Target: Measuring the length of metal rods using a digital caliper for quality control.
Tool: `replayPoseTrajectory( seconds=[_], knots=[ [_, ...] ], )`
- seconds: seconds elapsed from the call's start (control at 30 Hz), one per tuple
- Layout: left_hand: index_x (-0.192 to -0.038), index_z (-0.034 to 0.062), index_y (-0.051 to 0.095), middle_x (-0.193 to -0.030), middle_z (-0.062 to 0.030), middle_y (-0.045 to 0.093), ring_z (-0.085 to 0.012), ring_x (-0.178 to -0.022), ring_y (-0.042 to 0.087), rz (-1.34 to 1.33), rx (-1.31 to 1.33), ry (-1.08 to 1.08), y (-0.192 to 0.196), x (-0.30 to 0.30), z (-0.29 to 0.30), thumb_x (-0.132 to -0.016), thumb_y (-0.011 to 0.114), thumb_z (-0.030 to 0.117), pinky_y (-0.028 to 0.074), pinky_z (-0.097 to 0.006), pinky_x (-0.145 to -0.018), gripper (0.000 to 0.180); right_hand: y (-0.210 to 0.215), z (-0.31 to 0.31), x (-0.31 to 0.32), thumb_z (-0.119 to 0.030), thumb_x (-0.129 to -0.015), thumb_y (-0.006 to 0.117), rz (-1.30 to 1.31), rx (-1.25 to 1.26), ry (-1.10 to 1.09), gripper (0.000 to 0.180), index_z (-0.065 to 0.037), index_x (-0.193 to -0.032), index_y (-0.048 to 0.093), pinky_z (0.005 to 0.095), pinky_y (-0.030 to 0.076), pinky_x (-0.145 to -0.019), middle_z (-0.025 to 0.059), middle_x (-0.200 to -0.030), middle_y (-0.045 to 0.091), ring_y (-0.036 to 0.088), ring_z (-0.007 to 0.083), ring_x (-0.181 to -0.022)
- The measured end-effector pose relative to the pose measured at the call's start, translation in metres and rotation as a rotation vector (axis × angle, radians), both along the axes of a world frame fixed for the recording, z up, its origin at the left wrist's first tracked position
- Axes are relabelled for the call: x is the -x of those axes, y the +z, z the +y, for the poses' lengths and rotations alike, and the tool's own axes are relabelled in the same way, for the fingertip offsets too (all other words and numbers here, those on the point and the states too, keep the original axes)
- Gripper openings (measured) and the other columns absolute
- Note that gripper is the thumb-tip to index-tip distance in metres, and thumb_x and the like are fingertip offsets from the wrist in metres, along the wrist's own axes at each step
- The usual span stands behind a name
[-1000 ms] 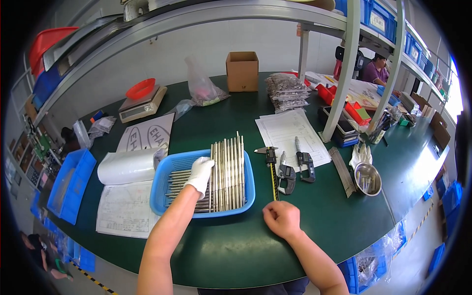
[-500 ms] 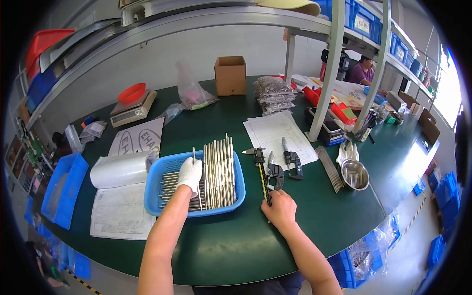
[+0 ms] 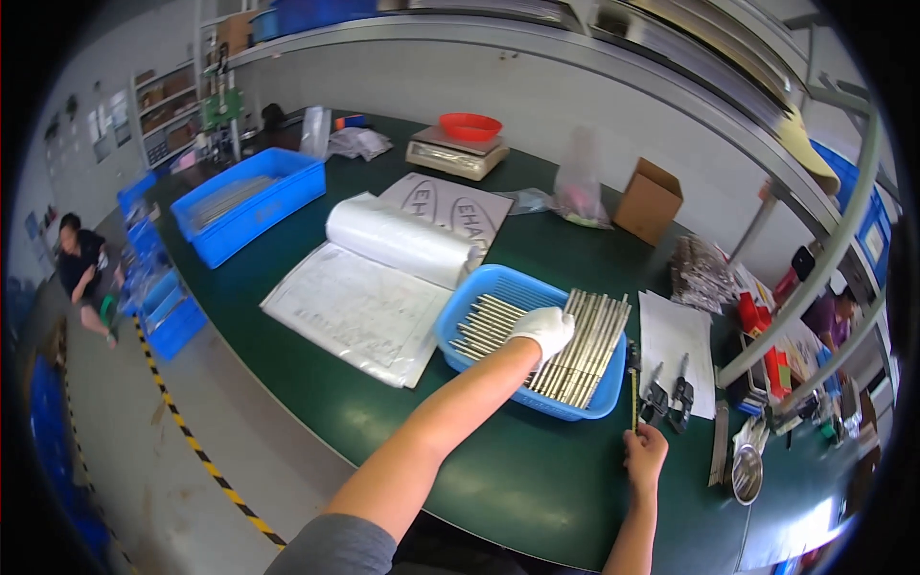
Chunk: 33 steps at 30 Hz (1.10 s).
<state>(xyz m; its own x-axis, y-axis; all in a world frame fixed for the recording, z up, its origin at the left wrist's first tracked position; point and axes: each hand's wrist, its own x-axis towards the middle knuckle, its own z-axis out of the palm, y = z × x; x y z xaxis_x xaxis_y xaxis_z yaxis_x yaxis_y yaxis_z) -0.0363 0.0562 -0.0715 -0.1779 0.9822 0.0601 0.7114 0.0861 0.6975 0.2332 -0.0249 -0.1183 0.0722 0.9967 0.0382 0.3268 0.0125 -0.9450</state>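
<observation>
My left hand (image 3: 543, 333), in a white glove, is inside a light blue plastic basket (image 3: 448, 319) that holds many metal rods (image 3: 586, 345). Its fingers are curled down against the rods; whether one is gripped is hidden under the glove. Rods on the basket's left lie lower, while those on its right are stacked high, slanting over the rim. My bare right hand (image 3: 647, 450) is closed on the lower end of a caliper (image 3: 633, 398) with a yellow scale, lying right of the basket. Two micrometers (image 3: 655, 401) rest beside the caliper, partly on white paper.
Drawings under a rolled plastic sheet (image 3: 398, 240) lie left of the basket. A blue bin (image 3: 251, 203) stands farther left. Behind are a scale with a red bowl (image 3: 470, 126) and a cardboard box (image 3: 649, 201). A metal cup (image 3: 747, 473) sits at right. Another person (image 3: 81, 264) is on the far left.
The view has swung left, so the basket and tools appear farther right. My left hand has moved against the taller rod stack, and the upright rod in it no longer shows. My right hand stays at the caliper.
</observation>
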Motion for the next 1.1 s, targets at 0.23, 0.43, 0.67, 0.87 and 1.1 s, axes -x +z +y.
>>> replayPoseTrajectory(
  seconds=[0.23, 0.43, 0.67, 0.87, 1.1],
  knots=[
    [-0.089, -0.0011, 0.061, -0.091, -0.0255, 0.06, -0.0398, -0.09, 0.057, -0.005, -0.012, -0.004, 0.002, 0.001, -0.005, -0.087, 0.031, 0.039, 0.043, -0.045, -0.082, 0.05, 0.023, -0.006, -0.001, -0.008, -0.084, 0.055, 0.406, -0.016, 0.084, 0.022, 0.001, -0.105, 0.054, 0.0142, 0.025, -0.033, -0.0053, -0.059, 0.042, 0.032, 0.0006, -0.039],
    [-0.092, 0.0011, 0.064, -0.096, -0.0235, 0.061, -0.0371, -0.094, 0.057, 0.0, -0.025, 0.07, 0.012, 0.001, -0.008, -0.086, 0.033, 0.034, 0.043, -0.044, -0.086, 0.046, 0.036, -0.021, -0.005, -0.003, -0.084, 0.054, 0.413, -0.389, 0.082, 0.03, 0.003, -0.113, 0.047, 0.0137, 0.027, -0.035, -0.0026, -0.065, 0.045, 0.034, 0.0006, -0.043],
    [-0.091, 0.0018, 0.063, -0.096, -0.0235, 0.061, -0.0373, -0.092, 0.058, -0.006, -0.016, 0.008, 0.009, 0.0, -0.005, -0.084, 0.038, 0.032, 0.043, -0.045, -0.085, 0.04, 0.035, -0.011, -0.04, -0.004, -0.086, 0.053, -0.058, -0.702, -0.231, 0.011, 0.001, -0.096, 0.055, 0.0161, 0.032, -0.054, -0.0008, -0.078, 0.053, 0.041, 0.0027, -0.064],
    [-0.088, -0.0001, 0.06, -0.087, -0.0218, 0.061, -0.0392, -0.082, 0.058, -0.002, -0.363, 0.172, 0.024, -0.003, -0.01, -0.085, 0.043, 0.028, 0.046, -0.044, -0.075, 0.033, 0.043, -0.027, -0.02, -0.004, -0.069, 0.064, -0.328, -0.493, -0.332, 0.009, -0.001, -0.076, 0.059, 0.0242, 0.041, -0.053, 0.0041, -0.062, 0.054, 0.05, 0.0087, -0.057],
    [-0.09, 0.0038, 0.059, -0.077, -0.0038, 0.057, -0.0073, -0.056, 0.049, -0.934, -0.133, -0.407, 0.003, 0.002, -0.039, -0.093, 0.034, 0.027, 0.043, -0.022, -0.054, 0.034, 0.056, -0.037, 0.001, -0.008, -0.063, 0.067, -0.536, -0.598, -0.237, 0.011, -0.005, -0.071, 0.061, 0.0277, 0.046, -0.053, 0.008, -0.06, 0.058, 0.058, 0.0207, -0.053]
  ],
)
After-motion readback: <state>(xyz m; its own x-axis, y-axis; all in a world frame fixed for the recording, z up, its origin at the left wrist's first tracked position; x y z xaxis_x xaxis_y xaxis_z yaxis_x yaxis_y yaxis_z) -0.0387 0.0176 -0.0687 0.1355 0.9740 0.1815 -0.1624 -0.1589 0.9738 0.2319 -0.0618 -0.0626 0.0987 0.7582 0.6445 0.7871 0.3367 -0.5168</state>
